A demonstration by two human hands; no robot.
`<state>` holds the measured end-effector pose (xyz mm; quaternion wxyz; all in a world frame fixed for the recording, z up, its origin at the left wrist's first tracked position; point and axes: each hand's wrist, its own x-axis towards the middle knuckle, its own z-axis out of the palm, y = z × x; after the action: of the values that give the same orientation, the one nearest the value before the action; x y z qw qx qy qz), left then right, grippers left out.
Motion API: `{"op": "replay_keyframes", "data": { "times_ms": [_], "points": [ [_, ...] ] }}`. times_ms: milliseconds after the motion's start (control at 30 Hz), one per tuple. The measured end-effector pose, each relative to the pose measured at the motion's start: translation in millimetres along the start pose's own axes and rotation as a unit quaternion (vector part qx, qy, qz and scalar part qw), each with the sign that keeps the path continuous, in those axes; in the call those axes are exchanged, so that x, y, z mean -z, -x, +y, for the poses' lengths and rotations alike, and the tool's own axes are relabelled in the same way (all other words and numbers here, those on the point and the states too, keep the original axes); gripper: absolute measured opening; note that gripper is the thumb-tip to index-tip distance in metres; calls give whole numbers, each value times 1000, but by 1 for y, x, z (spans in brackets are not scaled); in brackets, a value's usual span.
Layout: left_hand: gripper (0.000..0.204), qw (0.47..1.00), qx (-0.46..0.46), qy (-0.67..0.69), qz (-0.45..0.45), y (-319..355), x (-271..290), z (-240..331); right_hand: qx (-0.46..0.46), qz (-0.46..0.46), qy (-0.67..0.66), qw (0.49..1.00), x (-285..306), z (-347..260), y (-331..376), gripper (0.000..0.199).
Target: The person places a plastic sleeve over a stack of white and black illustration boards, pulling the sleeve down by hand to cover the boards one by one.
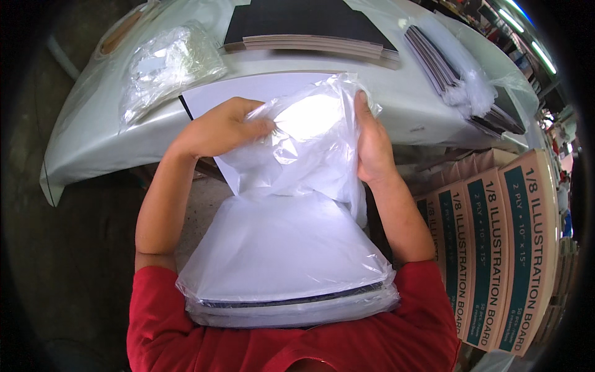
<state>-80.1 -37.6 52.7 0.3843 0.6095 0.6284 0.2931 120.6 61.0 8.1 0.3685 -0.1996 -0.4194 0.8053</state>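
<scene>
Thin bag, heavy boards

Both hands, left hand [217, 127] and right hand [372, 146], pinch the clear plastic bag [304, 142] mouth with closed fingers; the film could tear, or the board stack [291, 248] slide out.

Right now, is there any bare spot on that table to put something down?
Little. One strip of table lies bare between the dark board stack and the right hand. The left end holds crumpled bags, the right end bagged boards. Both hands, left, grip the bag at the middle.
</scene>
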Motion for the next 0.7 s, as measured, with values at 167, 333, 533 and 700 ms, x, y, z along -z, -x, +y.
{"op": "replay_keyframes", "data": {
  "times_ms": [167,333,533,700],
  "points": [
    [31,996,43,70,28,2,1,-12,-48,-174,-199,963,6,-12,6,62],
    [38,996,18,72,49,-1,-6,-9,199,-53,177,962,-23,-1,24,51],
    [46,998,-23,-14,64,7,-9,-4,75,89,-13,993,-9,-11,9,37],
    [37,984,61,158,54,5,1,-17,85,101,-19,991,-13,-12,19,43]
  ]
}}
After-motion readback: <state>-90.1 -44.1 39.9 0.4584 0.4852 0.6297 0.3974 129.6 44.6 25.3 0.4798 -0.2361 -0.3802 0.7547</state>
